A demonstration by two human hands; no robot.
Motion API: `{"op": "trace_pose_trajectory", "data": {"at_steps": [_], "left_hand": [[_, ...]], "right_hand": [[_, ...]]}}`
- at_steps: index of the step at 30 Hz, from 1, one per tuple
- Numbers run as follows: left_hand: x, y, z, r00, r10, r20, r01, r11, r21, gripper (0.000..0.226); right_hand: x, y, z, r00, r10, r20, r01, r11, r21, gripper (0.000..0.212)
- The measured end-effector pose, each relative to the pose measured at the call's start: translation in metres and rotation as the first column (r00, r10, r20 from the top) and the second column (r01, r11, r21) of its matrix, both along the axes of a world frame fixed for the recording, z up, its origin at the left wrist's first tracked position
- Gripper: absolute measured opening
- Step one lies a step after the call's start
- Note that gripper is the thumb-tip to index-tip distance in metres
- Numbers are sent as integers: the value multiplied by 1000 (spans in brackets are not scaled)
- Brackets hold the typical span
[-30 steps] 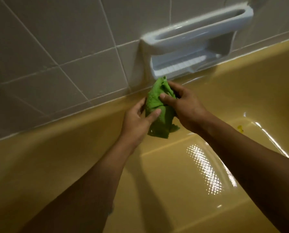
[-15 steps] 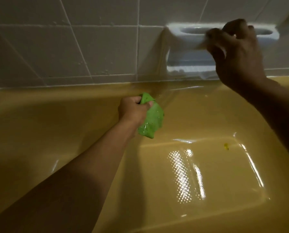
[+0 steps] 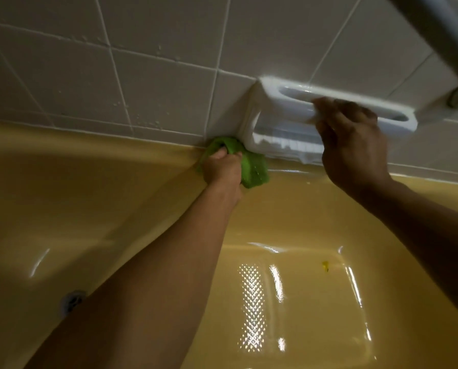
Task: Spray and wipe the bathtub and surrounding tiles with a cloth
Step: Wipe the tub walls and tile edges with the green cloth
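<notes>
While the yellow bathtub fills the near and lower view, its glossy floor throws back light off a patterned non-slip patch; I cannot tell whether that shine means it is wet or already wiped. Beyond the far rim rise the grey tiles, dotted with droplets left of centre, so by my judgement they have been sprayed but not yet wiped there. A white ceramic soap holder juts from the wall at far right.

The right hand has its fingers curled over the holder's front bar, grasping it, probably for support. The left hand has its fingers clenched round the bunched green cloth, pressing it into the seam where tub rim meets tile, touching the holder's lower left corner.

Wiping looks to be mid-course: the seam is in hand, while the beaded tiles and much of the basin seem left. A drain sits at near left, and a small yellow speck lies on the tub floor. No spray bottle shows, and no brand or writing is readable.
</notes>
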State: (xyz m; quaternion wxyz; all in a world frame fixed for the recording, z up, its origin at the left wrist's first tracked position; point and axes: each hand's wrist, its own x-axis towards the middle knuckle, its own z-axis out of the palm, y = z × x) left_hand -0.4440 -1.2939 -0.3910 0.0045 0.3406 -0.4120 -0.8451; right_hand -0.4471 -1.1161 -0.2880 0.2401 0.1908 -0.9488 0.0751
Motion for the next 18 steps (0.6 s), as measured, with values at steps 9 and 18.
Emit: {"op": "trace_pose_trajectory", "data": {"at_steps": [9, 18], "left_hand": [[-10, 38, -20, 997, 74, 22, -76, 992, 98, 29], [-10, 98, -29, 979, -176, -101, 201, 911, 361, 43]], "right_hand": [[-2, 3, -4, 999, 10, -47, -8, 999, 41, 36], [-16, 22, -1, 996, 83, -39, -76, 987, 142, 43]]}}
